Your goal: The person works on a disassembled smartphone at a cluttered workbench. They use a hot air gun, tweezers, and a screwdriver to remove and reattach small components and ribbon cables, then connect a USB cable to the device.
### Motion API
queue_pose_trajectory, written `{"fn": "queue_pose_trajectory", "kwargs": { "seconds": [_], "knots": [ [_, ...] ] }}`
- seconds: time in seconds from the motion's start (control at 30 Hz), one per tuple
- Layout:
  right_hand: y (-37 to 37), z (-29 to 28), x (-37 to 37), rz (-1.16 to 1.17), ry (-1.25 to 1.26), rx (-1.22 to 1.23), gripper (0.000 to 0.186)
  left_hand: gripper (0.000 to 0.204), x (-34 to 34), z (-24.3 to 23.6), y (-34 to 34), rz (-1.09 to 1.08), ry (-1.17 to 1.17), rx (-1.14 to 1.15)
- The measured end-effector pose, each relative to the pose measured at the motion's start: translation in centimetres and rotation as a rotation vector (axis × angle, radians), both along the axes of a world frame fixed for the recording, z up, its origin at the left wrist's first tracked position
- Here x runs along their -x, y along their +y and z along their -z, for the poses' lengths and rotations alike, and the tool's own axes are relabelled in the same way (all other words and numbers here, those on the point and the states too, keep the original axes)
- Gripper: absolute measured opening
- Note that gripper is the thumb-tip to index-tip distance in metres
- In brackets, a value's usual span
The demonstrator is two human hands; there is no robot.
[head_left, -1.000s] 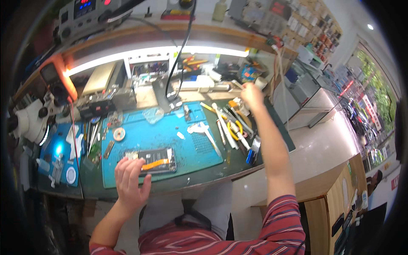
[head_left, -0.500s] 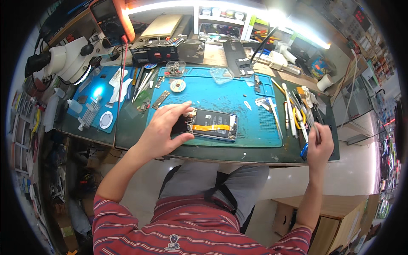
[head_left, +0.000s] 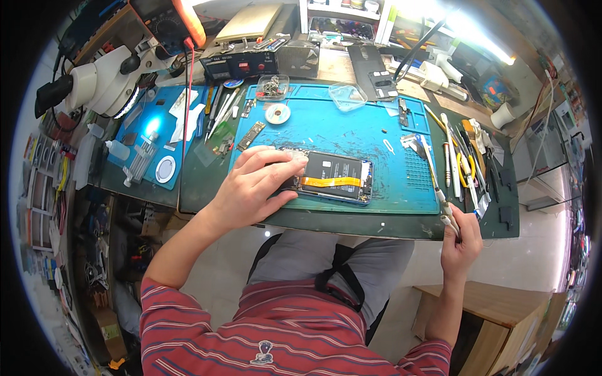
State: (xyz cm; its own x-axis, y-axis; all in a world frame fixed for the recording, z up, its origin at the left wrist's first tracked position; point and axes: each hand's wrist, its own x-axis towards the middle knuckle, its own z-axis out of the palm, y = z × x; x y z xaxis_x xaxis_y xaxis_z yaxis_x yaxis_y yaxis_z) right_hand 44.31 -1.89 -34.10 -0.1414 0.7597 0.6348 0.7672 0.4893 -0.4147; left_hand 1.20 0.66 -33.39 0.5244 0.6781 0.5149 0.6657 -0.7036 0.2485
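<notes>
An open phone (head_left: 332,167) with a black battery and an orange ribbon cable lies on the blue mat (head_left: 376,203). My left hand (head_left: 248,191) is on the phone's left end, fingers curved and close together over it, hiding that part. At the front right, my right hand (head_left: 463,241) grips slim cream-and-metal tools (head_left: 446,216), whose exact kind I cannot tell, held upright near the mat's right edge. Just beyond that hand lies a pile of tools with yellow-handled pliers (head_left: 463,166).
A microscope (head_left: 94,88) stands at the left over a smaller lit mat (head_left: 122,169). A solder spool (head_left: 278,113), clear boxes (head_left: 273,88) and a circuit board (head_left: 251,135) surround the phone. An electronic unit (head_left: 244,66) and a multimeter (head_left: 160,28) stand behind. A wooden cabinet (head_left: 508,307) is below right.
My right hand has come from the back right to the front edge with tools in it. My left hand has settled further over the phone's left end. The whole view has shifted.
</notes>
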Motion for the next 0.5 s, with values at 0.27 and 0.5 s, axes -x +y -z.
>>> {"fn": "queue_pose_trajectory", "kwargs": {
  "seconds": [0.27, 0.5],
  "knots": [
    [0.7, 0.8, 0.4, 0.012, 0.022, 0.008, 0.027, 0.054, -0.1, 0.0, 0.0, -0.002, 0.040, -0.031],
    [0.8, 1.1, 0.2, 0.012, 0.025, 0.013, 0.030, 0.055, -0.3, -0.1, -0.1, 0.001, 0.072, -0.047]
  ]
}}
